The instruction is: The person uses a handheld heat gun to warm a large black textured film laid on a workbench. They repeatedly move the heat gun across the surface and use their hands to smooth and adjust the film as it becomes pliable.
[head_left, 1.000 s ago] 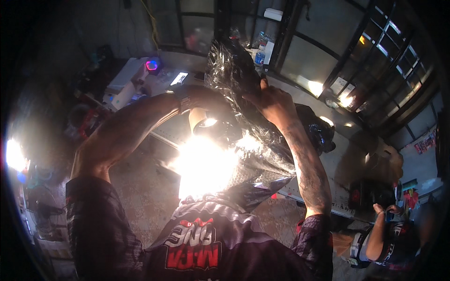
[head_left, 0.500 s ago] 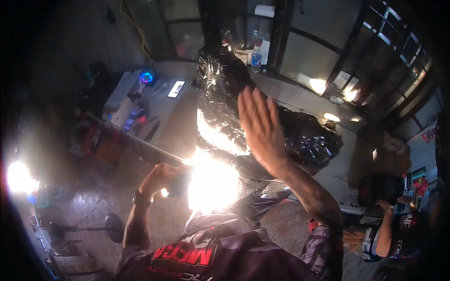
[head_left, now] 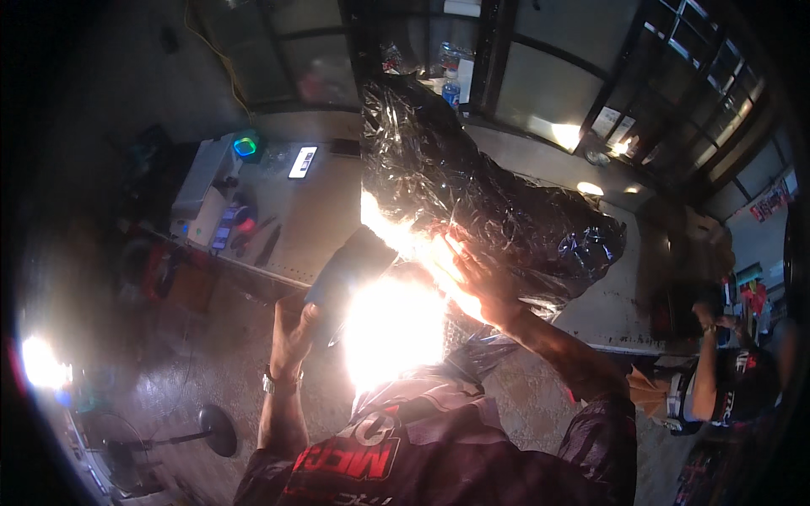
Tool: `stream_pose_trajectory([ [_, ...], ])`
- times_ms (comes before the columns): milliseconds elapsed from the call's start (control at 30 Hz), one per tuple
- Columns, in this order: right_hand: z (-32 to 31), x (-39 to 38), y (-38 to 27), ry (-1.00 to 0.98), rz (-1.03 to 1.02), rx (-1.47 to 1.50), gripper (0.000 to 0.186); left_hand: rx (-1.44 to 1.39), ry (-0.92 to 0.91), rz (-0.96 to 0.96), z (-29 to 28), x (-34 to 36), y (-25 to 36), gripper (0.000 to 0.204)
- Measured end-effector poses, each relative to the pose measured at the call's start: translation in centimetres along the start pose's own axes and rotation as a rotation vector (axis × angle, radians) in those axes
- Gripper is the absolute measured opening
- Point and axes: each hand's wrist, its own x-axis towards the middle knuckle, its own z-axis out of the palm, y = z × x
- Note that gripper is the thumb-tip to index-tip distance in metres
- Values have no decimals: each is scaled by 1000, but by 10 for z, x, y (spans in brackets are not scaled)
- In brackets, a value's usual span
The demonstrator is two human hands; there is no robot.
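Note:
A bulky item in glossy, crinkled black plastic wrap [head_left: 472, 185] lies across the table. My right hand [head_left: 472, 278] is on the near side of the wrap, its fingers stretched out and partly washed out by glare. My left hand [head_left: 295, 325], with a watch at its wrist, is closed round a dark blue-grey object [head_left: 350, 268] tilted up toward the wrap. Its exact kind is not clear. A very bright white glare [head_left: 396, 325] between my hands hides the nearest part of the wrap and whatever lies there.
On the table's left [head_left: 291, 228] are a lit phone [head_left: 302, 162], a speaker with a glowing ring [head_left: 245, 147], a grey box [head_left: 202, 181] and a dark knife-like tool [head_left: 268, 244]. A bottle [head_left: 451, 87] stands behind the wrap. At right sits a co-worker [head_left: 742, 379]. A fan [head_left: 218, 430] stands lower left.
My right hand has come down and nearer onto the black wrap. My left hand has turned, bringing the blue-grey object up into view. The whole view has shifted slightly.

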Motion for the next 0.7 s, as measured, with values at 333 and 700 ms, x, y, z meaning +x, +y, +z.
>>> stream_pose_trajectory([
  [333, -119, 24, 24, 150, 596, 1884, 60, 439, -286, 557, 13, 16, 17, 44],
  [700, -137, 62, 58, -76, 458, 1993, 20, 521, -114, 577, 34, 21, 11, 55],
])
